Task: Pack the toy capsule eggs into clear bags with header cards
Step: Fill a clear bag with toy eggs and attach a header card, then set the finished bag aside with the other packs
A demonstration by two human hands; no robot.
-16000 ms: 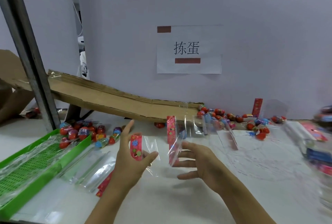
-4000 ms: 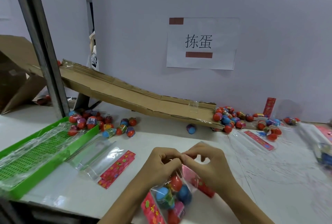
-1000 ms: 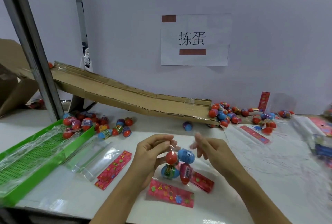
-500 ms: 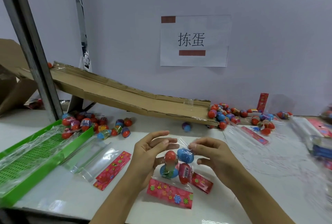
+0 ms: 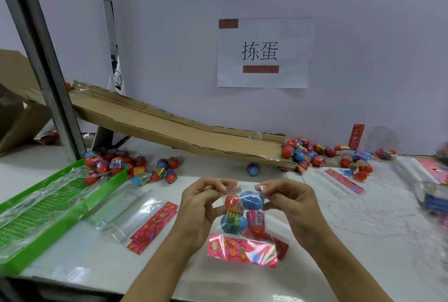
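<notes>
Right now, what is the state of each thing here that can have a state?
Left hand: pinches the bag's top edge.
Right hand: pinches the same edge.
Bag: held up, holds eggs, header card at the lower end.
Spare bags: empty, lying flat.
Ramp: sloping down to the right.
Tray: covered with clear film.

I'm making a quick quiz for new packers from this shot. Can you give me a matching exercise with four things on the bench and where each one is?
Things:
1. clear bag with eggs
2. green tray
3. paper sign
4. lone egg

Places:
A. on the wall above the cardboard ramp
B. at the left edge of the table
C. on the table just below the ramp's lower end
D. held up by its top edge between the left hand and the right hand

Pairs: 1-D, 2-B, 3-A, 4-C
</notes>
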